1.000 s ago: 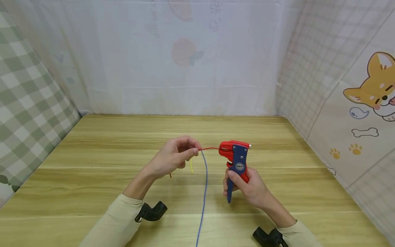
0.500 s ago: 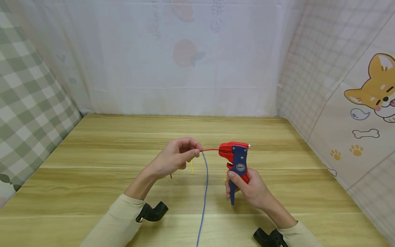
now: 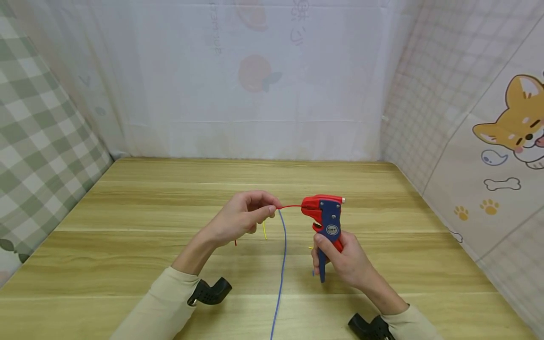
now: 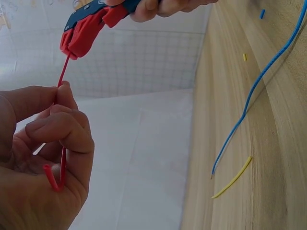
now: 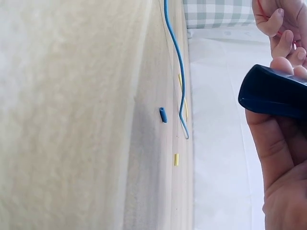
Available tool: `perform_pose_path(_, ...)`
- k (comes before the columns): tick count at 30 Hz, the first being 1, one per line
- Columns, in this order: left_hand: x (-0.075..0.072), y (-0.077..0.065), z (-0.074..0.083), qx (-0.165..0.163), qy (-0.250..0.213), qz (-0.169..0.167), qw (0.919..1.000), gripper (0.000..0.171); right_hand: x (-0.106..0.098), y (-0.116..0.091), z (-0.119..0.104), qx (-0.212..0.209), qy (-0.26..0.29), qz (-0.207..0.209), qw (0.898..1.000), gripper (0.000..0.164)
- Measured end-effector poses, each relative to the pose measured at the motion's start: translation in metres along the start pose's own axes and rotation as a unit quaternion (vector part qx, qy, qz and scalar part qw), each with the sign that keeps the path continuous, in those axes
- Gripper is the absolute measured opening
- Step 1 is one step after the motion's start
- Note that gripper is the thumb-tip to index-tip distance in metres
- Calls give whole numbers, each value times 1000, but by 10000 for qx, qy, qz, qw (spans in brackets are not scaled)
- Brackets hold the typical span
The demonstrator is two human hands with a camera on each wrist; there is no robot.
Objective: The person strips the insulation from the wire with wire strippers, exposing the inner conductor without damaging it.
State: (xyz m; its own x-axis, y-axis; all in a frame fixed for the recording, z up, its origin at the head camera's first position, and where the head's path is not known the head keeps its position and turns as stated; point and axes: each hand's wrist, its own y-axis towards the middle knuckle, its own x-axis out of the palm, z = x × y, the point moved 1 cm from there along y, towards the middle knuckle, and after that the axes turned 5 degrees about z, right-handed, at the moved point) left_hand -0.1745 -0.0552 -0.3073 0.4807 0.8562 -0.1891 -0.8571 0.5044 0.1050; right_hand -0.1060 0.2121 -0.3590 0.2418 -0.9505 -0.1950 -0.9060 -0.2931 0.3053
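My left hand (image 3: 242, 217) pinches a red wire (image 3: 291, 206) between thumb and forefinger. In the left wrist view the wire's tail (image 4: 61, 186) hooks out below the curled fingers. The wire's other end enters the nose of a red and blue wire stripper (image 3: 330, 212), whose jaws look closed on it; how far in it reaches is hidden. My right hand (image 3: 346, 262) grips the stripper's handles, holding it upright above the table. In the right wrist view the dark blue handle end (image 5: 271, 91) sticks out past the fingers.
A long blue wire (image 3: 282, 264) runs along the wooden table (image 3: 170, 174) to the near edge of view. Beside it lies a short yellow wire (image 4: 233, 177). Small cut pieces, blue (image 5: 163, 115) and yellow (image 5: 176, 159), lie near the right hand. Cloth walls surround the table.
The stripper's jaws have closed on the red wire and its handle end has swung slightly right. Small yellow and blue pieces now show beside the right hand. The left hand has barely moved.
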Motion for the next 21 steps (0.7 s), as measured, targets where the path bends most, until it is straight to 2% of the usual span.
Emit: perform_pose_path(21, 1, -1, -1, 67, 72, 88, 9999, 19, 2, -1, -2, -23, -140, 149, 9998, 23)
